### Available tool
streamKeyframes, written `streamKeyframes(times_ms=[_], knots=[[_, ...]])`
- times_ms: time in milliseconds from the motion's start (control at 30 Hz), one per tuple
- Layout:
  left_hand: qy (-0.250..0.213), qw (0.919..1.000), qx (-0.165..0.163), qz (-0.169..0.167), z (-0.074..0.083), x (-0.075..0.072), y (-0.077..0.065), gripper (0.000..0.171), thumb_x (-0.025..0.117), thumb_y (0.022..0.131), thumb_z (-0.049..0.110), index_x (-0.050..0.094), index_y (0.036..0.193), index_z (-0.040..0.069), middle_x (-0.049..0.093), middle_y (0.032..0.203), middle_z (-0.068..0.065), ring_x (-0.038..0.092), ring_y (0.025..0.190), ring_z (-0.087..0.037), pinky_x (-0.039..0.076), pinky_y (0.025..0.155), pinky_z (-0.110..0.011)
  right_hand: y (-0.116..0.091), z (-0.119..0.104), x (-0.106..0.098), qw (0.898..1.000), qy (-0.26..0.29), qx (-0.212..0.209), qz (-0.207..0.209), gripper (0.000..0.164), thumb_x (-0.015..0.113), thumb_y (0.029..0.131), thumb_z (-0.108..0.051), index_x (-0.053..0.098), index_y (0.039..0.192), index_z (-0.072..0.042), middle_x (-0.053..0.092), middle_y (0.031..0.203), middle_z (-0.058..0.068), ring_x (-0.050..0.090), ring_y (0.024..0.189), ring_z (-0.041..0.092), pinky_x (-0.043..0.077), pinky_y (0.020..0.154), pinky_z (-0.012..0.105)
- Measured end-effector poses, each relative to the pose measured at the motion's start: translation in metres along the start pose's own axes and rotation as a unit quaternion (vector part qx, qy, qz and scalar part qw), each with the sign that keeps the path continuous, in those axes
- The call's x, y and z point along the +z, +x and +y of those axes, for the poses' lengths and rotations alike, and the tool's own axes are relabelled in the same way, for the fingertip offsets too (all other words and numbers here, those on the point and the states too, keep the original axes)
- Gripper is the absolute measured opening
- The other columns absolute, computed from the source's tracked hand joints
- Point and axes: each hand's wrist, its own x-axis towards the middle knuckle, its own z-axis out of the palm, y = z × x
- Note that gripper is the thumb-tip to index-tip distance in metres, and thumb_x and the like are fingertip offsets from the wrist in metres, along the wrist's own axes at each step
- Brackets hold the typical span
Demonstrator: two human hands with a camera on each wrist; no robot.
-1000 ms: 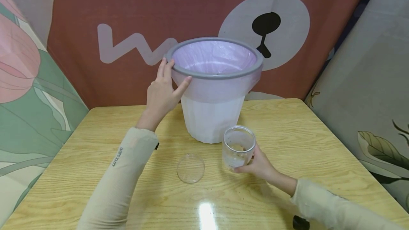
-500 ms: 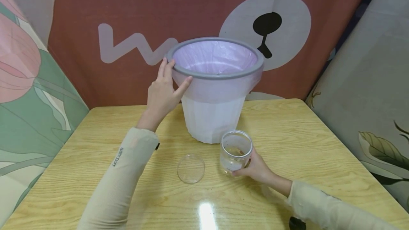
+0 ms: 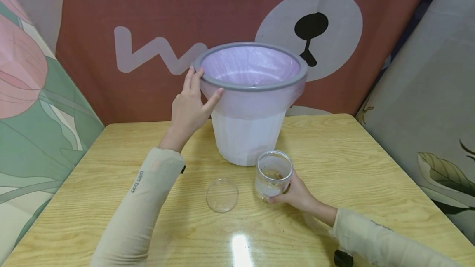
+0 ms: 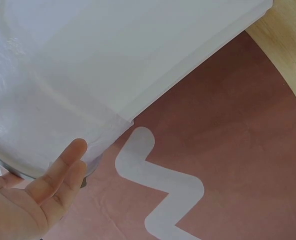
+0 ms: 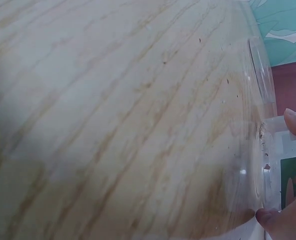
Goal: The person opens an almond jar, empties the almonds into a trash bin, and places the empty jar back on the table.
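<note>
A white trash bin (image 3: 246, 135) with a grey rim and a purple-tinted plastic liner (image 3: 252, 65) stands upright on the table. My left hand (image 3: 187, 108) rests at the left of its rim, fingers extended; in the left wrist view, the fingers (image 4: 62, 172) lie against the lined outside. My right hand (image 3: 298, 193) grips a clear jar (image 3: 273, 176) by its lower side, in front of the bin. The jar is uncovered, with small brownish bits inside. A green-marked label (image 5: 293, 172) shows on it in the right wrist view. Left of the jar lies a clear round lid (image 3: 222, 195).
The wooden table (image 3: 185, 230) carries all these things. Behind it hangs a reddish-brown cloth (image 3: 156, 7) with a cartoon face. Patterned fabric (image 3: 419, 94) closes off the right side, with a leafy print (image 3: 33, 127) on the left. Small dark specks dot the tabletop near the jar.
My right hand has brought the jar slightly down and to the left, towards the table. The left hand has kept its place on the bin's rim.
</note>
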Motion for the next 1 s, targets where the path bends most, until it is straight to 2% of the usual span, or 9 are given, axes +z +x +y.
streamKeyframes(times_ms=[233, 667, 1000], knots=[[-0.001, 1.0000, -0.003, -0.001, 0.0001, 0.0005, 0.0003, 0.073, 0.042, 0.087, 0.054, 0.028, 0.139, 0.005, 0.021, 0.144, -0.017, 0.034, 0.037, -0.022, 0.032, 0.039, -0.032, 0.0008, 0.0007, -0.0010, 1.000, -0.008, 0.001, 0.003, 0.096, 0.085, 0.052, -0.006, 0.029, 0.131, -0.001, 0.044, 0.123, 0.022, 0.042, 0.111, 0.040, 0.029, 0.091, 0.053], [-0.002, 1.0000, -0.006, -0.006, 0.0015, -0.0003, -0.0004, 0.072, 0.042, 0.087, 0.054, 0.028, 0.139, 0.006, 0.020, 0.144, -0.017, 0.036, 0.038, -0.023, 0.033, 0.040, -0.032, -0.0011, 0.0023, -0.0007, 0.999, -0.043, 0.011, -0.001, 0.097, 0.085, 0.053, -0.010, 0.028, 0.131, -0.003, 0.045, 0.122, 0.022, 0.044, 0.110, 0.041, 0.031, 0.090, 0.054], [-0.004, 1.0000, -0.007, -0.006, 0.0015, -0.0010, -0.0009, 0.073, 0.042, 0.087, 0.055, 0.027, 0.139, 0.006, 0.020, 0.144, -0.017, 0.037, 0.038, -0.023, 0.033, 0.040, -0.032, -0.0010, 0.0025, -0.0004, 0.999, -0.033, 0.024, -0.009, 0.095, 0.085, 0.054, -0.010, 0.028, 0.130, 0.000, 0.044, 0.122, 0.024, 0.042, 0.111, 0.042, 0.030, 0.092, 0.055]])
